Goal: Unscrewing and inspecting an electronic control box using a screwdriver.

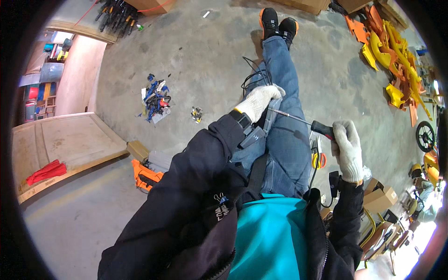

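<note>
My left hand [258, 103], in a white knit glove, is closed around a narrow grey casing [272, 113] resting on my jeans-clad thighs. Black cables [254, 74] loop out beyond that hand. In my right hand [349, 150], also gloved, is a screwdriver [323, 130] with a black and red handle. Its metal shaft points left, the tip at or close to the casing; whether it touches a screw is too small to tell. A pair of scissors [319, 161] with orange-yellow handles lies on the floor beside my right thigh.
Small piles of blue, black and red scraps [157, 99] and tiny parts [196, 114] lie on the concrete to the left. An orange tool-like part [145, 176] and a wooden panel [70, 140] are nearer left. Yellow and orange plastic pieces [385, 51] heap at far right, cardboard boxes [380, 199] lower right.
</note>
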`<state>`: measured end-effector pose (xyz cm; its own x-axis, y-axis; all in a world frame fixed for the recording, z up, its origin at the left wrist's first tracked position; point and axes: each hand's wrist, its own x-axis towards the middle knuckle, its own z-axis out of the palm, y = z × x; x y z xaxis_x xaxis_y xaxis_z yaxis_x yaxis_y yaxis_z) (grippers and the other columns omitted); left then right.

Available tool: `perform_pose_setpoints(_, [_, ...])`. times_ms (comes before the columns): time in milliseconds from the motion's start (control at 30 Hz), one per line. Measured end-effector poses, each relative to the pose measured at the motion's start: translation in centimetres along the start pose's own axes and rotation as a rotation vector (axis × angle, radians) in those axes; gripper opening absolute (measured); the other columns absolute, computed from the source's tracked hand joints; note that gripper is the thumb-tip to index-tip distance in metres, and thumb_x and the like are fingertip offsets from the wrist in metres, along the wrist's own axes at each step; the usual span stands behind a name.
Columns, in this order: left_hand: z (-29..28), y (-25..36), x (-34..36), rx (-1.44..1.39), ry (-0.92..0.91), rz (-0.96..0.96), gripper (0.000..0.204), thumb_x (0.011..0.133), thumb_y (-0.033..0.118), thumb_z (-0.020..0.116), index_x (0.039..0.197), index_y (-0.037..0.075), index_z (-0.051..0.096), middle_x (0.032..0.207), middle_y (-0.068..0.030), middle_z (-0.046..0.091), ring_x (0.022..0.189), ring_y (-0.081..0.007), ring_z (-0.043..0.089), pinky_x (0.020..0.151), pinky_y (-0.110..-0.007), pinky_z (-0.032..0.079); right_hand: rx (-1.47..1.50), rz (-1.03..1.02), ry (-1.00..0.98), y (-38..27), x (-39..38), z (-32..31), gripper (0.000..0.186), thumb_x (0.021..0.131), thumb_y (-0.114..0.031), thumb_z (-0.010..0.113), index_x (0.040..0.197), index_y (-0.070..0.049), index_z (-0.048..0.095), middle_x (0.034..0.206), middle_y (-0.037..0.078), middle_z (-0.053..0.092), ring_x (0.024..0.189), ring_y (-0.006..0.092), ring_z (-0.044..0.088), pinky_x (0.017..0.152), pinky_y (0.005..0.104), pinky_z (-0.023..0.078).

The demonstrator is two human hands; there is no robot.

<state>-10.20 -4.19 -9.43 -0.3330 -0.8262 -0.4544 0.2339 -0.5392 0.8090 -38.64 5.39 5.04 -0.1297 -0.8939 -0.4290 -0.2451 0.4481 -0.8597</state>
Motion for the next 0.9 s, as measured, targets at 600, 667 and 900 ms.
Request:
perform_pose_setpoints(600, [-0.1, 0.0, -0.3, -0.038, -0.002, 0.01, 0.032, 0.085, 0.014, 0.061, 0.111, 0.001, 0.076, 0.111, -0.0067, 0.073, 0.112, -0.0201, 0.063, 0.107, -0.031, 0.042, 0.031, 0.129, -0.036, -2.1, -0.7, 0.2, 0.034, 0.107, -0.029, 0.059, 0.128, -0.003, 0.065, 0.094, -0.001, 0.059, 0.065, 0.0041, 0.048, 0.057, 0.0221, 0.042])
perform_pose_setpoints(667, [-0.2, -0.2, -0.2, -0.023, 0.014, 0.025, 0.031, 0.086, 0.013, 0.061, 0.11, 0.001, 0.076, 0.111, -0.007, 0.073, 0.113, -0.0207, 0.063, 0.109, -0.032, 0.042, 0.112, -0.019, -0.05, -0.1, -0.4, 0.1, 0.035, 0.107, -0.023, 0.061, 0.135, -0.001, 0.058, 0.095, 0.0, 0.059, 0.072, 0.0071, 0.055, 0.065, 0.0243, 0.048])
perform_pose_setpoints(900, [0.4, -0.4, -0.3, 0.271, -0.145, 0.347, 0.034, 0.101, 0.023, 0.058, 0.12, 0.0, 0.074, 0.126, -0.0084, 0.072, 0.117, -0.0205, 0.062, 0.108, -0.035, 0.045, -0.258, -0.1, 0.048, -2.3, -2.0, -1.4, 0.049, 0.096, -0.021, 0.073, 0.139, -0.001, 0.059, 0.129, 0.02, 0.068, 0.108, 0.0238, 0.072, 0.093, 0.0352, 0.057])
